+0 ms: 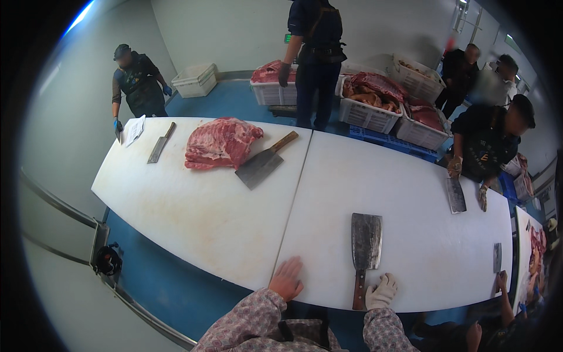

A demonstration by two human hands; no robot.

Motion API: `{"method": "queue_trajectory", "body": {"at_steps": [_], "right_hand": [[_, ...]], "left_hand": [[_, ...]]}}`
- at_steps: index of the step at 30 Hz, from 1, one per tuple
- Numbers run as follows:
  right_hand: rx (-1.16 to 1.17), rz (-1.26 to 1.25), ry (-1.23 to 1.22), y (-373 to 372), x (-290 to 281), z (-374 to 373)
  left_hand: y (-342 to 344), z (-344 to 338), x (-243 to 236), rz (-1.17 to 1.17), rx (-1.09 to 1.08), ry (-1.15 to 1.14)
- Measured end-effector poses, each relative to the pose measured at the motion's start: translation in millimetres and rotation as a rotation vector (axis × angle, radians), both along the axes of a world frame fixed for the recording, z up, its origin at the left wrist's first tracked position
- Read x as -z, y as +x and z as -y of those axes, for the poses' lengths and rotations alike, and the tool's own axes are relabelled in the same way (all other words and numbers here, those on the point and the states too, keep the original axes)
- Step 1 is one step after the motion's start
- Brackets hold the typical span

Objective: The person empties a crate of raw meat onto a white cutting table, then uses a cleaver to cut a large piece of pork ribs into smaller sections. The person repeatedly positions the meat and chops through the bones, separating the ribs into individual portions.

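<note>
- My left hand [287, 278], bare, lay flat with fingers spread on the near edge of the white cutting table [410, 193], just left of the seam between its two boards.
- My right hand [380, 291], in a white glove, rested loosely curled and empty at the table's near edge, just beside the wooden handle of the cleaver [365, 249]; I could not tell whether it touched the handle.
- The cleaver lay flat on the board between my hands, blade pointing away from me.
- A slab of raw meat [220, 142] lay on the far left board, a second cleaver [265, 162] touching its right side.
- A narrower knife [160, 142] lay left of the meat.
- White crates of meat [375, 100] stood on the blue floor beyond the table.
</note>
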State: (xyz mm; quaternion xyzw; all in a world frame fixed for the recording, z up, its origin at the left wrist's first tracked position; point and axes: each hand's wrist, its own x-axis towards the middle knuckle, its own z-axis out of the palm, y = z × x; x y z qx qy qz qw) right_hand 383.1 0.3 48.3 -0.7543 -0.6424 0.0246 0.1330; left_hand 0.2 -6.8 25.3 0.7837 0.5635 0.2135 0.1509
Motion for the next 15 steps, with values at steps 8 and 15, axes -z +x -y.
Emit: {"method": "queue_trajectory", "body": {"at_steps": [8,15], "right_hand": [[0.0,0.004,0.022,-2.8,-3.5,1.2],[-0.007,-0.015,0.02,-4.4,-7.8,0.4]], "left_hand": [[-0.6,-0.1,-1.9,-0.002,0.008,-0.005],[-1.6,0.2,1.5,-0.037,0.02,-0.037]]}}
